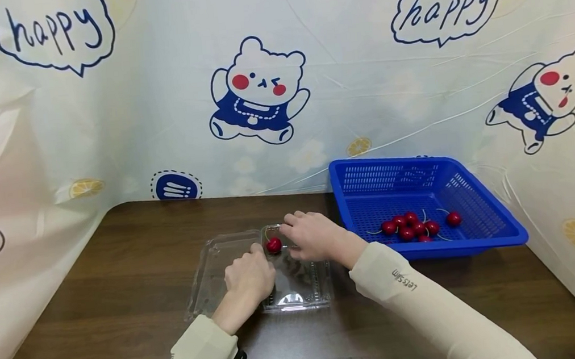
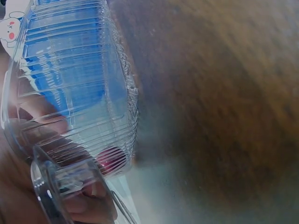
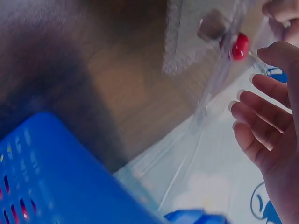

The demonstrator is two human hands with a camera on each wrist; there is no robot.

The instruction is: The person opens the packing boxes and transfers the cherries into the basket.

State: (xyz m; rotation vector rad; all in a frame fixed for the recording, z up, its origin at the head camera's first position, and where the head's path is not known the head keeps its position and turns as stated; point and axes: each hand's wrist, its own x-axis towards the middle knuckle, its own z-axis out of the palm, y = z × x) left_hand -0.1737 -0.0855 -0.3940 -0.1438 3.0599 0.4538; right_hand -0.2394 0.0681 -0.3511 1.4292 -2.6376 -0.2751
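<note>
A hinged clear plastic box [image 1: 297, 292] lies unfolded on the table, its lid [image 1: 208, 272] to the left. In the tray part's far left corner sits one red cherry [image 1: 273, 245] with a stem. My left hand [image 1: 248, 275] grips the box at its middle fold, its fingers curled round the plastic edge in the left wrist view. Over the far part of the tray is my right hand [image 1: 313, 235], just right of the cherry. In the right wrist view its fingers [image 3: 261, 116] are loosely bent and hold nothing.
A blue plastic basket [image 1: 478, 248] with a perforated bottom stands at the right, close beyond my right forearm. Several red cherries [image 1: 411, 225] with stems lie inside it. A printed cloth [image 1: 266, 170] hangs behind and beside the brown table [image 1: 99, 310].
</note>
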